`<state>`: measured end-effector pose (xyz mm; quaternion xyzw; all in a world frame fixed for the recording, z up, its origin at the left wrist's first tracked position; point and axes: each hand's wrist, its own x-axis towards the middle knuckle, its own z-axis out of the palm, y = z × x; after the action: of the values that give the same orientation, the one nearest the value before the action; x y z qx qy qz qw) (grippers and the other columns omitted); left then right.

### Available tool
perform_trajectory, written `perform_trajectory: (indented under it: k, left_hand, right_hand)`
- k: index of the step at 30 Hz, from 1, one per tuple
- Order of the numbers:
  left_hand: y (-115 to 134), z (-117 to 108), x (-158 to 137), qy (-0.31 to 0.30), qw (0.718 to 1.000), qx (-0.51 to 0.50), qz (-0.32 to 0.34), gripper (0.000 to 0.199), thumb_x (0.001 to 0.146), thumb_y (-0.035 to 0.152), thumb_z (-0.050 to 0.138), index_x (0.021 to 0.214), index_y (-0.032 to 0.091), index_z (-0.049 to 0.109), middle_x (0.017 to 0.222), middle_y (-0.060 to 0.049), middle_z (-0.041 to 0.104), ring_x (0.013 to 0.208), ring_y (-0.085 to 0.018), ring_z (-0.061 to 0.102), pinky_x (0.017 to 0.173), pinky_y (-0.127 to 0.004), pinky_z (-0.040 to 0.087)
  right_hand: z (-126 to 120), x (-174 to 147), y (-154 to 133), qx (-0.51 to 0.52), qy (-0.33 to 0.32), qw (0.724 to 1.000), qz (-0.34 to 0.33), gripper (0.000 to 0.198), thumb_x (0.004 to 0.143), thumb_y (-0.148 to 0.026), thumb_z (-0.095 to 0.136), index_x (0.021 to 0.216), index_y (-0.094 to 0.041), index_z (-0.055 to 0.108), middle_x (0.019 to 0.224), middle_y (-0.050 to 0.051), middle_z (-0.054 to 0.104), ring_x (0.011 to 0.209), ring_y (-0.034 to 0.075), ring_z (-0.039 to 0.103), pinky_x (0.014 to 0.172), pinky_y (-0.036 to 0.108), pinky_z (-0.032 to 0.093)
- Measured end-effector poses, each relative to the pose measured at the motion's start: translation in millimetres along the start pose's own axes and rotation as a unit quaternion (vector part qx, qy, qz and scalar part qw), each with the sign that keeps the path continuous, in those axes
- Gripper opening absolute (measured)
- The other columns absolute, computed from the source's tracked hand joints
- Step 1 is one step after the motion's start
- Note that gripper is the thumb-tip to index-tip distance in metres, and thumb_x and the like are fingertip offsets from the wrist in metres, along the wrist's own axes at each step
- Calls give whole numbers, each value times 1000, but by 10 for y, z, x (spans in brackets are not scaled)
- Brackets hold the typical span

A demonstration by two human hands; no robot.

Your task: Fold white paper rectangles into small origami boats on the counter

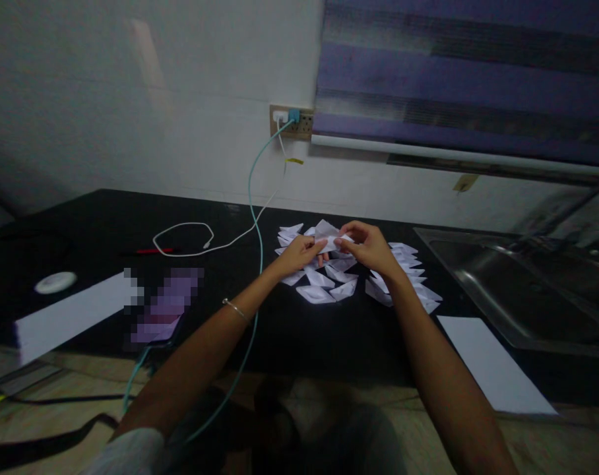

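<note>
Between my two hands, above the dark counter, is a partly folded white paper boat [326, 232]. My left hand [299, 254] pinches its left side with the thumb on top. On the right side, my right hand [367, 245] grips the paper between thumb and fingers. Several finished paper boats [316, 294] lie below and around my hands. A second cluster of paper boats [418, 280] sits to the right, in part behind my right forearm.
A steel sink [477, 284] is at the right, with a white paper sheet [492, 363] before it. Leftward lie another paper sheet [76, 316], a phone [168, 307], a white round object [55, 283] and a red pen [154, 251]. A teal cable [260, 244] crosses the counter from the socket [305, 123].
</note>
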<state>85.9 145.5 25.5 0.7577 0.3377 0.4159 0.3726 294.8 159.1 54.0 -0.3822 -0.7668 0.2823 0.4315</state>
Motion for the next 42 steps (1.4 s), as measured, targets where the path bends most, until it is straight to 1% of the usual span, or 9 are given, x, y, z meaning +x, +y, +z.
perform_trajectory:
  k: [5, 12, 16, 20, 24, 27, 33, 38, 42]
  left_hand:
    - [-35, 22, 9, 15, 1000, -3, -2, 52, 97, 47, 47, 63, 14, 67, 72, -7, 72, 63, -11, 63, 62, -23, 45]
    - [-10, -21, 27, 50, 999, -14, 14, 55, 96, 53, 45, 66, 13, 68, 63, -5, 68, 52, -8, 54, 51, -20, 38]
    - [-19, -15, 22, 22, 999, -22, -6, 58, 95, 58, 44, 71, 12, 69, 58, -3, 64, 41, -5, 42, 42, -20, 28]
    - [-2, -1, 6, 16, 1000, 1, -17, 57, 94, 56, 46, 66, 11, 67, 58, -4, 62, 41, -5, 42, 41, -21, 28]
    - [12, -82, 24, 86, 996, -13, 31, 31, 87, 44, 64, 90, 13, 68, 76, -4, 68, 60, -10, 59, 53, -21, 43]
    - [3, -207, 46, 126, 988, -46, 81, 37, 80, 35, 71, 112, 17, 62, 93, -4, 69, 73, -12, 63, 64, -23, 50]
    - [-5, -341, 12, 46, 996, -17, 72, 28, 74, 31, 75, 95, 16, 64, 91, -3, 66, 69, -11, 61, 65, -25, 50]
    - [25, -301, -34, 4, 998, -29, 59, 49, 74, 26, 76, 119, 20, 57, 97, -5, 67, 73, -13, 64, 62, -24, 50]
    - [16, -294, -30, 21, 996, 29, 78, 34, 75, 24, 74, 107, 18, 64, 91, -4, 67, 64, -9, 57, 56, -21, 43]
  right_hand:
    - [-11, 10, 21, -2, 0, 1000, 3, 26, 74, -37, 76, 87, -18, 64, 76, 3, 67, 67, 17, 63, 63, 30, 49]
    - [-34, 4, -24, 11, 8, 1000, -17, 29, 74, -43, 76, 79, -17, 65, 76, 3, 65, 68, 15, 59, 62, 27, 46]
    - [-8, 0, -88, 27, -3, 999, -30, 29, 77, -44, 73, 88, -17, 71, 80, 5, 69, 70, 16, 61, 64, 28, 48]
    - [21, -11, -108, 22, -29, 999, -13, 27, 78, -42, 72, 79, -15, 71, 70, 4, 68, 64, 16, 62, 59, 28, 47]
    - [-6, -29, -110, 23, -35, 999, 9, 26, 78, -40, 72, 75, -14, 72, 66, 5, 68, 61, 16, 62, 57, 27, 46]
    - [-35, -42, -119, 12, -67, 998, 17, 26, 77, -40, 73, 73, -14, 72, 63, 4, 67, 57, 15, 60, 53, 26, 43]
    - [-35, -53, -119, -15, -87, 996, -12, 26, 78, -40, 70, 82, -16, 75, 70, 3, 68, 59, 14, 57, 54, 25, 42]
    - [-23, -68, -128, -37, -97, 994, -31, 27, 78, -42, 70, 88, -17, 77, 79, 4, 72, 69, 17, 61, 58, 26, 44]
    - [-8, -76, -162, -40, -110, 992, -44, 28, 80, -42, 69, 93, -19, 77, 87, 5, 74, 77, 18, 64, 63, 26, 46]
